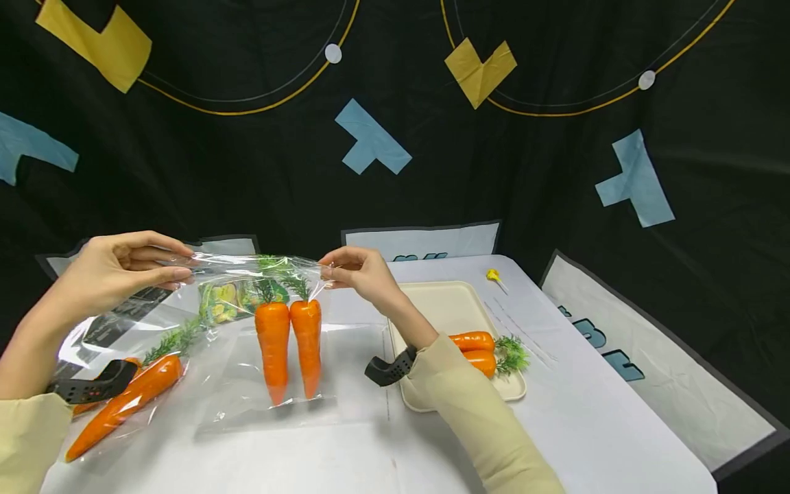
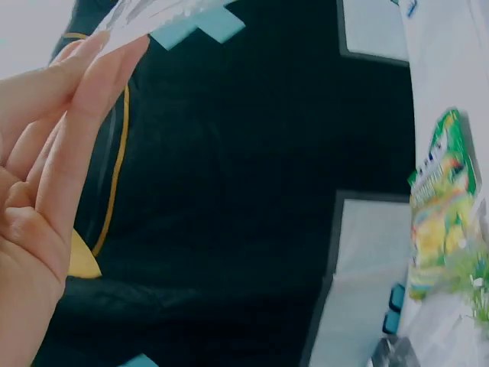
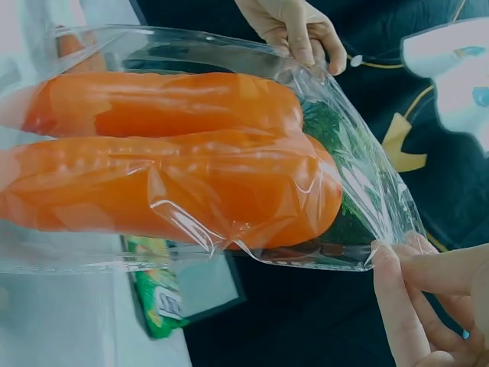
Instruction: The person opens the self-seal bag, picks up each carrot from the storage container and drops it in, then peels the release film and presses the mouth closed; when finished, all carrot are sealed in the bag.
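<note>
Orange carrots point(image 1: 289, 346) | upright in bag point(image 1: 247, 329) | tips down, greens up

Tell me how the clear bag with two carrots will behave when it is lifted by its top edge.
Likely floppy: the bag is thin, wrinkled film, sagging between the left hand and right hand. Probably bottom-heavy, since both carrots hang low. Perhaps slippery, being glossy.

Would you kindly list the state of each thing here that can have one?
Left hand: pinching the bag's top edge.
Right hand: pinching the opposite top corner.
Clear bag: held up, two carrots inside, tips down.
Tray: holds two carrots lying flat.
Bagged carrot: lying on table.
</note>
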The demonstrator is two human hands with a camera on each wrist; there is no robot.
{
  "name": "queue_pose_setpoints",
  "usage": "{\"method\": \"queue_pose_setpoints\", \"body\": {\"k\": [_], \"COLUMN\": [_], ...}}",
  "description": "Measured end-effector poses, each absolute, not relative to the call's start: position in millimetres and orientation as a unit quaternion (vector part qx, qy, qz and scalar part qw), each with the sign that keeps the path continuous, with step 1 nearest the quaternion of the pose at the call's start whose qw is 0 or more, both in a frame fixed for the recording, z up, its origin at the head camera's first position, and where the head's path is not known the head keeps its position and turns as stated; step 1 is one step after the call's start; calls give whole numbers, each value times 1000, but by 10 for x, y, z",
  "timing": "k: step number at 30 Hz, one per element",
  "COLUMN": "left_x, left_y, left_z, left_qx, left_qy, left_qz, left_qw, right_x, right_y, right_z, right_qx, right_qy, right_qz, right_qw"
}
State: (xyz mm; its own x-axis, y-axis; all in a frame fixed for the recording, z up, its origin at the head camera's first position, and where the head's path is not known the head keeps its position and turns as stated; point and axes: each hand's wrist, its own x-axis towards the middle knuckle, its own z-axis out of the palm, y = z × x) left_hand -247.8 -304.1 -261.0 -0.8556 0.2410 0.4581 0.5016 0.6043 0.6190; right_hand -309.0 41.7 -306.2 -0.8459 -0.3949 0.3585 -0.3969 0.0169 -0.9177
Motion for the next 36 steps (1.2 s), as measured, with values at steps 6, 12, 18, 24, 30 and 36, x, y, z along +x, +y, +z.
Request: {"method": "queue_pose_setpoints", "body": {"k": [6, 12, 18, 24, 30, 36], "left_x": [-2604, -2780, -2965, -3088, -3173, -3206], "left_y": [-3282, -3467, -3605, -3676, -3715, -3728], "left_z": [-2599, -2671, -2810, -2977, -3116, -3258], "left_qx": [-149, -129, -131, -135, -128, -116], "left_qy": [-915, -928, -927, -919, -917, -915], "left_qz": [-353, -340, -348, -369, -376, -385], "left_qw": [125, 88, 47, 28, 20, 9], "right_x": [-3203, -3323, -3423, -3484, -3545, -3596], "right_y": [139, -65, -162, -234, -370, -501], "right_z": [-3112, -3188, -3300, -3406, -3566, -3694], "right_qx": [232, 205, 170, 142, 101, 47], "right_qy": [-699, -689, -675, -666, -666, -661], "right_qz": [675, 690, 710, 726, 737, 749], "right_qw": [-50, -82, -107, -101, -50, -25]}}
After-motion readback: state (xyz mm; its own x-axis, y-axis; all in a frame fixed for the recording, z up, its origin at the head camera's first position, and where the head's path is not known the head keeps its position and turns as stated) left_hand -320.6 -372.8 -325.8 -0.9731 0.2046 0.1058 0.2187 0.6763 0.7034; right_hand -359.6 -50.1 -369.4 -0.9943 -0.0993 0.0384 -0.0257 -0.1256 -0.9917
